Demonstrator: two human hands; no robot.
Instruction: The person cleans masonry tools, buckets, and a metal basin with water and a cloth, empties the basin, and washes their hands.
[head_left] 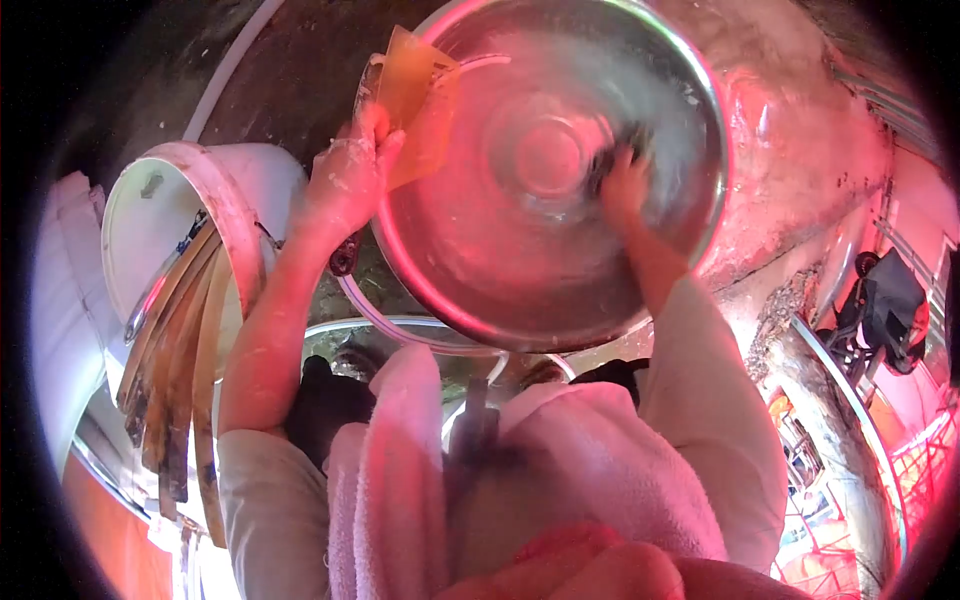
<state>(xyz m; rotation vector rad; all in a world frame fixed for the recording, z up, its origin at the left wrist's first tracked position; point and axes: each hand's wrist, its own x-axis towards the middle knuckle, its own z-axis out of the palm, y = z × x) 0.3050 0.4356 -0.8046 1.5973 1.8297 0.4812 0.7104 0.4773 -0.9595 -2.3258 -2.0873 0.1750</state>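
Note:
A large round metal basin (450, 290) stands in front of me, with a raised round centre in its floor. My left hand (350, 175) is at its left rim, closed on a translucent orange plastic piece (408, 90) with flat sides and straight edges; its exact kind is unclear. Inside the basin, right of the centre, my right hand (625, 185) is pressed to the floor, its fingers bent and blurred. Something dark shows at those fingertips, too smeared to name. The basin's surface looks wet and streaked around this hand.
At the left a white bucket (225, 190) lies tipped, with several long brown strips (185, 370) hanging out. A pale hose (385, 325) runs below the basin. On the right are a black bag-like object (885, 305) and a pipe (860, 400). A towel (400, 470) hangs over my front.

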